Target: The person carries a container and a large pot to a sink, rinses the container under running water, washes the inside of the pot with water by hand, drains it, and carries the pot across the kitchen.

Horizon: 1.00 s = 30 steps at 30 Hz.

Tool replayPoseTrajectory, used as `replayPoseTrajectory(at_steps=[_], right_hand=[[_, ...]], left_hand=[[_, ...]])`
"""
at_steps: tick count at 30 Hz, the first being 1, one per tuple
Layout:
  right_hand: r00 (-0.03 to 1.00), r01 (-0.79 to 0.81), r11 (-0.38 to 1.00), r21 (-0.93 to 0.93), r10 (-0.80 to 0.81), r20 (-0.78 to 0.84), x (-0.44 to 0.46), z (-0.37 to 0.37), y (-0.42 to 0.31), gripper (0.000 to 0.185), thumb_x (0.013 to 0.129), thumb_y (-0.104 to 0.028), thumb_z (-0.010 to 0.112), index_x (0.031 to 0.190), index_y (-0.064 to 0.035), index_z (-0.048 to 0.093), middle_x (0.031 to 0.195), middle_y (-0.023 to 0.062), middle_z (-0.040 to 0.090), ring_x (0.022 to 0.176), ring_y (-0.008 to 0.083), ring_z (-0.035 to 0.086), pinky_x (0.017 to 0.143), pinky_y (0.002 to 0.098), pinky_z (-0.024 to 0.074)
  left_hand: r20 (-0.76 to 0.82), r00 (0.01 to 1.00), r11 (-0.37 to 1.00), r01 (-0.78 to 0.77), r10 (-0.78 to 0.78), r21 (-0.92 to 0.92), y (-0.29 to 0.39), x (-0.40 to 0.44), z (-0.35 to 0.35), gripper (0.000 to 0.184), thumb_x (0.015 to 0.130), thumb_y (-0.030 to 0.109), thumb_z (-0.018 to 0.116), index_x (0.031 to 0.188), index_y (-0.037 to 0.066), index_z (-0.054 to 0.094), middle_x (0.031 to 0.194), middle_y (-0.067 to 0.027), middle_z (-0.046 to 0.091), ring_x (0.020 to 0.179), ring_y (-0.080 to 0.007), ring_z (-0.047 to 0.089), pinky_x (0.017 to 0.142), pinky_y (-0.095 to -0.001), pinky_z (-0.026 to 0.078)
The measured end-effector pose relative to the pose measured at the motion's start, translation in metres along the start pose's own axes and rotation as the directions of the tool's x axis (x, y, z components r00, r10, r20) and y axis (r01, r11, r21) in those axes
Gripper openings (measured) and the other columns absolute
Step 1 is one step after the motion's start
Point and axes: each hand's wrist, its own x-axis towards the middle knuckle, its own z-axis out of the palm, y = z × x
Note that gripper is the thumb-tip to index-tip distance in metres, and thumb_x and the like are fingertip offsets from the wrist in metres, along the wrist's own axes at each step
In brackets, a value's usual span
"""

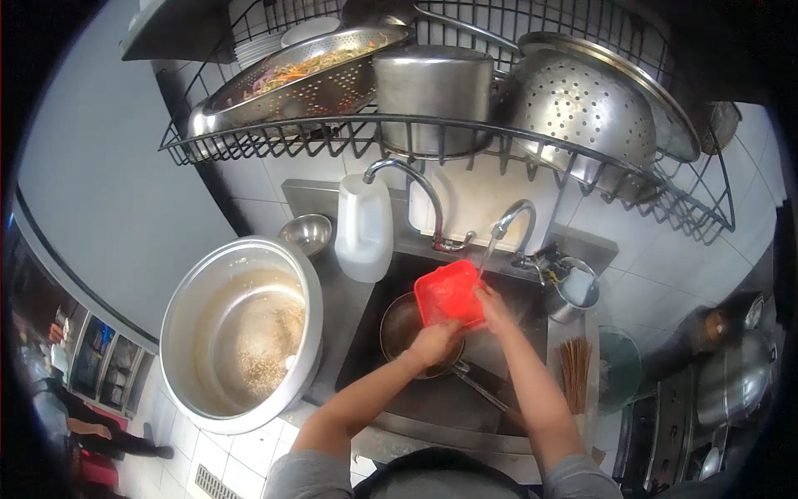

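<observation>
Under the right-hand tap (519, 212), a red square container (449, 291) is held tilted over the sink (399, 283), with water running from the spout beside its right edge. My left hand (438, 343) grips the container's lower edge. My right hand (492, 309) is closed on its right side. Beneath the container lies a round pan (399, 324), partly hidden, its handle (482, 387) pointing toward the lower right.
A large pot (170, 333) with residue stands left of the sink. Behind are a white jug (364, 233), a small steel bowl (307, 233) and another tap (416, 179). A metal cup (565, 308) and stick bundle (574, 374) are right. Overhead, a wire rack (349, 133) holds cookware.
</observation>
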Motion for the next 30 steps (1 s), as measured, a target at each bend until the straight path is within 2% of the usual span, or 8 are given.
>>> replayPoseTrajectory(at_steps=[3,7,10,13,19,23,24,30], right_hand=[[0.988,-0.062,0.994,-0.091,0.074,0.137,0.003,0.0,-0.016,0.053,0.087,-0.041,0.047,0.134,-0.0263,0.03,0.124,0.0106,0.046,0.097,0.0377,0.054,0.069,0.0556,0.0489],[0.998,-0.056,0.922,-0.384,0.058,-0.007,0.006,0.032,-0.039,0.046,0.087,-0.042,0.044,0.127,-0.0198,0.042,0.128,0.0132,0.043,0.102,0.0364,0.053,0.079,0.0549,0.0444],[0.812,0.446,0.12,-0.887,-0.472,0.345,0.084,0.016,0.021,0.042,0.085,-0.043,0.045,0.113,-0.0128,0.054,0.123,0.015,0.047,0.103,0.035,0.052,0.085,0.0482,0.0428],[0.726,0.475,0.041,-0.879,-0.583,0.365,0.013,0.05,-0.023,0.039,0.085,-0.043,0.045,0.086,-0.0086,0.064,0.08,0.0145,0.062,0.08,0.0323,0.06,0.073,0.045,0.0446],[0.772,0.625,0.472,-0.622,-0.493,0.402,0.006,-0.006,-0.03,0.031,0.084,-0.032,0.054,0.08,-0.0016,0.061,0.068,0.0161,0.059,0.066,0.0288,0.059,0.059,0.0367,0.044],[0.95,0.302,0.94,-0.156,-0.285,0.123,0.0,-0.021,-0.006,0.019,0.087,-0.018,0.053,0.089,-0.0011,0.06,0.079,0.0041,0.062,0.073,0.012,0.057,0.065,0.0276,0.044],[0.947,0.257,0.953,0.16,-0.282,0.156,-0.012,-0.012,-0.009,0.016,0.088,-0.012,0.049,0.094,-0.0013,0.059,0.088,0.0013,0.06,0.078,0.0108,0.056,0.069,0.0252,0.044],[0.98,0.192,0.895,0.404,-0.156,-0.122,0.003,-0.008,0.009,0.018,0.087,-0.007,0.049,0.102,-0.001,0.055,0.096,0.0081,0.06,0.085,0.0174,0.058,0.077,0.0292,0.0463]], left_hand=[[-0.053,0.954,0.868,-0.246,0.296,0.431,-0.044,-0.016,-0.008,0.021,0.08,0.017,0.054,0.099,0.008,0.054,0.089,-0.0107,0.061,0.091,-0.0286,0.058,0.089,-0.0424,0.035],[-0.414,0.904,0.983,-0.159,0.11,-0.086,-0.029,-0.007,-0.031,0.017,0.085,0.017,0.05,0.087,0.001,0.054,0.08,-0.0208,0.057,0.08,-0.0389,0.054,0.07,-0.0432,0.042],[-0.513,0.857,0.993,-0.092,0.044,-0.069,-0.029,0.01,-0.053,0.023,0.086,0.019,0.049,0.085,-0.002,0.058,0.078,-0.0238,0.056,0.077,-0.04,0.055,0.066,-0.0434,0.043],[-0.512,0.855,0.988,-0.138,0.083,-0.07,-0.025,0.031,-0.068,0.026,0.086,0.02,0.049,0.079,-0.002,0.06,0.078,-0.0246,0.056,0.077,-0.0399,0.055,0.065,-0.043,0.044],[-0.475,0.874,0.976,-0.179,0.101,-0.121,-0.017,0.092,-0.058,0.033,0.085,0.025,0.048,0.073,-0.003,0.06,0.076,-0.0231,0.057,0.074,-0.0404,0.056,0.066,-0.0444,0.045],[-0.498,0.852,0.987,0.127,-0.16,-0.1,0.002,0.141,-0.032,0.035,0.085,0.025,0.044,0.072,-0.003,0.06,0.08,-0.0239,0.057,0.076,-0.04,0.056,0.07,-0.0459,0.045],[-0.539,0.818,0.98,0.147,-0.198,-0.136,0.029,0.131,-0.035,0.027,0.084,0.018,0.045,0.077,-0.004,0.059,0.087,-0.0224,0.058,0.082,-0.0397,0.054,0.074,-0.046,0.043],[-0.759,0.639,0.989,-0.139,0.125,0.045,0.048,0.073,0.037,0.052,0.078,0.003,0.051,0.127,-0.002,0.033,0.127,-0.0315,0.031,0.119,-0.0467,0.031,0.098,-0.0452,0.03]])
